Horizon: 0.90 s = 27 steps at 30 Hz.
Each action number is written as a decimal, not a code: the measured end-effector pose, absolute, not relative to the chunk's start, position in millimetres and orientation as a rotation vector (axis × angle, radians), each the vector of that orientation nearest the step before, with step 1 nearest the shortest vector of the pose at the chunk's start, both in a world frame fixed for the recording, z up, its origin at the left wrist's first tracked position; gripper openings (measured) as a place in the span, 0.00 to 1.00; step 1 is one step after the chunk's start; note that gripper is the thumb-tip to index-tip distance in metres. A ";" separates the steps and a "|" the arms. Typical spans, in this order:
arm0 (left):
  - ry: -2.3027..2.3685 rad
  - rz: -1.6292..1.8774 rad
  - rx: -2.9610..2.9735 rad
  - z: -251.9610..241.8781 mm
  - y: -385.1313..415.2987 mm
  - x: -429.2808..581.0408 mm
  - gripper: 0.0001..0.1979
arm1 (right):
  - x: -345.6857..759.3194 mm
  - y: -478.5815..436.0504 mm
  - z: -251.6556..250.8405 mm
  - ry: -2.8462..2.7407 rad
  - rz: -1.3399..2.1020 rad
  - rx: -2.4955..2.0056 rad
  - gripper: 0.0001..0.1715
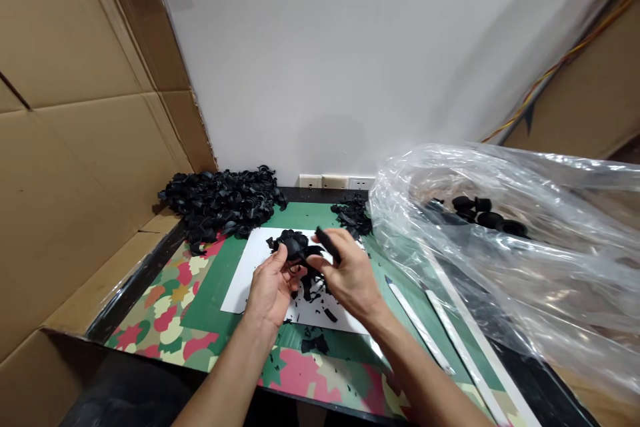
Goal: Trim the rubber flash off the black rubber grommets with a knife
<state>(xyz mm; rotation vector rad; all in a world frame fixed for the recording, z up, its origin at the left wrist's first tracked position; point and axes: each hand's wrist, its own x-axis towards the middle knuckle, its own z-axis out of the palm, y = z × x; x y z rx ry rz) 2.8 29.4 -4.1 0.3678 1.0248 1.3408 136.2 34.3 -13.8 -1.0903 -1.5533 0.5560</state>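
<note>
Over a white sheet (239, 293), my left hand (270, 287) is closed on a black rubber part (294, 248), with the thumb pressed along its near side. My right hand (350, 273) is closed round a short black bar-shaped piece (327, 244), which sticks up past the fingers; I cannot tell if it is a tool handle. Its thumb reaches toward the rubber part, and a dark strip shows between the two hands. More ribbed black pieces sit just behind the part. Black scraps (330, 315) are scattered on the sheet below, partly hidden by my hands.
A large heap of black rubber pieces (225, 203) lies at the back left, a smaller scrap pile (354, 215) behind my right hand. Two white-handled sticks (420, 325) rest on the green mat (210, 307). Right, a clear plastic bag (450, 167) holds black parts. Cardboard (90, 147) stands left.
</note>
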 end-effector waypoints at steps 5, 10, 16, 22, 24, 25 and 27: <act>0.971 1.217 0.350 -3.9 24.4 6.6 0.09 | 121.5 35.5 -26.8 -1.414 0.592 -1.054 0.05; 1.248 1.086 0.824 -5.2 21.9 -13.1 0.18 | 133.7 40.7 -34.0 -1.506 0.565 -1.130 0.05; 1.417 1.428 1.571 17.8 27.7 -27.1 0.05 | 135.3 39.7 -31.0 -1.620 0.559 -1.029 0.05; 1.181 1.024 1.394 17.6 36.4 -19.6 0.09 | 131.5 36.5 -29.3 -1.612 0.491 -0.900 0.08; 1.142 1.008 1.297 14.2 36.7 -18.3 0.09 | 132.4 37.0 -30.9 -1.587 0.477 -0.907 0.08; 1.129 1.016 1.249 12.8 36.6 -18.0 0.10 | 133.1 37.3 -31.6 -1.584 0.479 -0.911 0.08; 1.115 1.054 1.168 10.9 36.7 -17.7 0.11 | 134.7 37.7 -32.0 -1.602 0.510 -0.928 0.07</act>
